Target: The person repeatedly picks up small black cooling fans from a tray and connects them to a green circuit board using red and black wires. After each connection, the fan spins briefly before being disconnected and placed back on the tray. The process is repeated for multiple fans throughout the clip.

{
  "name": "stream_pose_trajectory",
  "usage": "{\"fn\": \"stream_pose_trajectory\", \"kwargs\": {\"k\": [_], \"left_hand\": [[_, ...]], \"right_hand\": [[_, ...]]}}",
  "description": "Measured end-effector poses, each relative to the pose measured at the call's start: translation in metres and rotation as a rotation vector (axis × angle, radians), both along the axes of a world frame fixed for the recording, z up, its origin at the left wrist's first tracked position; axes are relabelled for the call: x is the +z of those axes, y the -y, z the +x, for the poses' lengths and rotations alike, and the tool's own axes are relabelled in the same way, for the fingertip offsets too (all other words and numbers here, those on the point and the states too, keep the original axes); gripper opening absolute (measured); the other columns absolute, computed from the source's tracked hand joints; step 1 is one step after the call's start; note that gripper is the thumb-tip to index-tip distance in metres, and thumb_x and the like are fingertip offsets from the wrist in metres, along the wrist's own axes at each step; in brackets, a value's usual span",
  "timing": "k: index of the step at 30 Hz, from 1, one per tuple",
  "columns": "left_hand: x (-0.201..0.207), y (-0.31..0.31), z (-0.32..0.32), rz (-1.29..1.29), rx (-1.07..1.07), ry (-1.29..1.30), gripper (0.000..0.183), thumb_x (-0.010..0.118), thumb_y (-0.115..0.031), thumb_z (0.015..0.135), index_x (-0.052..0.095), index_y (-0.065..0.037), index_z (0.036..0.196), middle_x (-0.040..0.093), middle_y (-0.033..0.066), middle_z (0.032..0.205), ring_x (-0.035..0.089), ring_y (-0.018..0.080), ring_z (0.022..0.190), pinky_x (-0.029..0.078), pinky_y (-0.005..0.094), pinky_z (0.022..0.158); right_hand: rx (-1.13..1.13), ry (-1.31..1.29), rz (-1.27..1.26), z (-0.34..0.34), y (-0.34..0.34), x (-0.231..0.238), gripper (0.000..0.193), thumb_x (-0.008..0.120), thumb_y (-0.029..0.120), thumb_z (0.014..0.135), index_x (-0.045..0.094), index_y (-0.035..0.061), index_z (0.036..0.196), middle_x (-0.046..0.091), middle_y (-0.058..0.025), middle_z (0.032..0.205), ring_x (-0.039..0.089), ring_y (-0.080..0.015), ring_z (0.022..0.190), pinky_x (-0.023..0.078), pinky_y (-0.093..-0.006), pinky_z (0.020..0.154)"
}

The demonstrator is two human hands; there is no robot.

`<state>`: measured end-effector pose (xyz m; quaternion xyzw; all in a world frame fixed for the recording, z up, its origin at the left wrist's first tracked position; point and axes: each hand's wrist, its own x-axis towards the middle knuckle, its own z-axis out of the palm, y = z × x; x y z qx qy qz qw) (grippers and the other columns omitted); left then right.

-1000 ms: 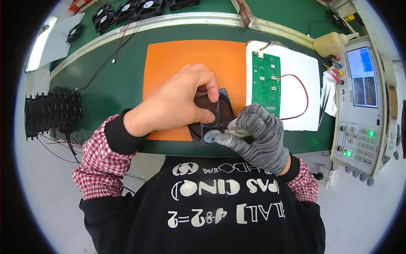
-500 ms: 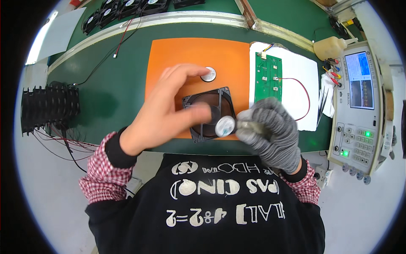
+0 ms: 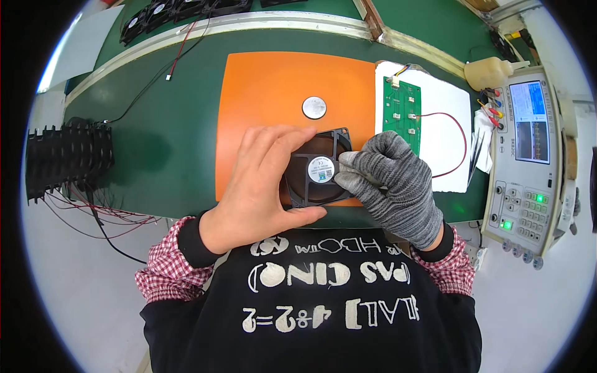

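Note:
A black square cooling fan [image 3: 300, 198] lies on the orange mat [image 3: 267, 81]. My bare left hand [image 3: 252, 180] spans its left side, fingers at the far edge and thumb by the near edge. My right hand [image 3: 392, 186], in a grey striped knit glove, reaches in from the right. Its thumb and forefinger are pinched at the right edge of a round white printed label [image 3: 321, 169], which lies over the fan's hub. How firmly the label sits there, I cannot tell. Beyond the fan, a round silvery-white disc [image 3: 314, 107] with a dark rim lies on the mat.
To the right, a green circuit board [image 3: 401, 112] with a red wire rests on a white pad [image 3: 444, 93]. Beyond stand a test instrument [image 3: 528, 168] and a yellowish squeeze bottle [image 3: 488, 73]. Stacked black fans [image 3: 68, 161] with trailing wires stand left; more fans [image 3: 180, 11] line the back.
My right hand has brought the label up and left onto the fan's hub. My left hand has come down from near the disc to the fan's left side.

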<state>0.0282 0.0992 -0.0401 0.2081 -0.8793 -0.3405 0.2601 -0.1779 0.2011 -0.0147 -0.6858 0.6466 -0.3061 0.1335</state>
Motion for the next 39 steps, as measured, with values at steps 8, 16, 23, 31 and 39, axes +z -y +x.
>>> {"fn": "stream_pose_trajectory", "kwargs": {"k": [8, 16, 23, 31, 39], "left_hand": [[0.0, 0.001, 0.001, -0.006, -0.018, 0.004, 0.094, 0.09, -0.027, 0.055, 0.048, -0.004, 0.135, 0.05, 0.0153, 0.127, 0.046, 0.0351, 0.116, 0.038, 0.0435, 0.1], [-0.005, -0.002, 0.014, -0.301, -0.112, 0.004, 0.065, 0.087, -0.032, 0.06, 0.067, -0.007, 0.116, 0.042, 0.0262, 0.142, 0.044, 0.0428, 0.129, 0.039, 0.0513, 0.105], [-0.006, -0.005, 0.005, -0.379, -0.122, -0.009, 0.04, 0.085, -0.016, 0.062, 0.067, -0.003, 0.095, 0.051, 0.0214, 0.133, 0.046, 0.0423, 0.126, 0.045, 0.0501, 0.099], [0.02, -0.007, -0.01, -0.291, -0.031, 0.095, 0.091, 0.085, -0.041, 0.063, 0.046, 0.002, 0.132, 0.045, 0.0203, 0.132, 0.042, 0.0402, 0.12, 0.034, 0.0485, 0.1], [0.048, 0.011, -0.021, -0.652, -0.126, -0.057, 0.084, 0.079, -0.045, 0.07, 0.051, 0.005, 0.132, 0.054, 0.0214, 0.125, 0.057, 0.0352, 0.099, 0.042, 0.0435, 0.087]], "right_hand": [[0.03, -0.039, -0.018, -0.001, 0.002, 0.001, 0.022, 0.078, 0.018, 0.078, 0.073, 0.0058, 0.095, 0.056, -0.008, 0.081, 0.063, -0.0236, 0.066, 0.052, -0.0347, 0.058], [0.072, -0.155, 0.024, -0.002, 0.002, 0.008, 0.021, 0.07, 0.02, 0.084, 0.07, 0.0037, 0.097, 0.056, -0.01, 0.082, 0.064, -0.0255, 0.067, 0.052, -0.0356, 0.058], [0.034, -0.824, -0.212, 0.0, -0.021, 0.018, 0.039, 0.063, 0.021, 0.084, 0.063, 0.0056, 0.12, 0.061, -0.0156, 0.112, 0.063, -0.031, 0.097, 0.051, -0.0461, 0.082], [-0.507, -0.083, -0.649, -0.104, -0.015, 0.03, 0.016, 0.072, 0.005, 0.085, 0.069, 0.0039, 0.1, 0.067, -0.0087, 0.096, 0.063, -0.0237, 0.092, 0.051, -0.0344, 0.081], [-0.15, -0.309, -0.216, -0.095, 0.006, 0.006, 0.019, 0.074, 0.02, 0.076, 0.07, 0.0087, 0.092, 0.061, -0.0083, 0.091, 0.058, -0.0286, 0.09, 0.047, -0.0401, 0.084]]}}
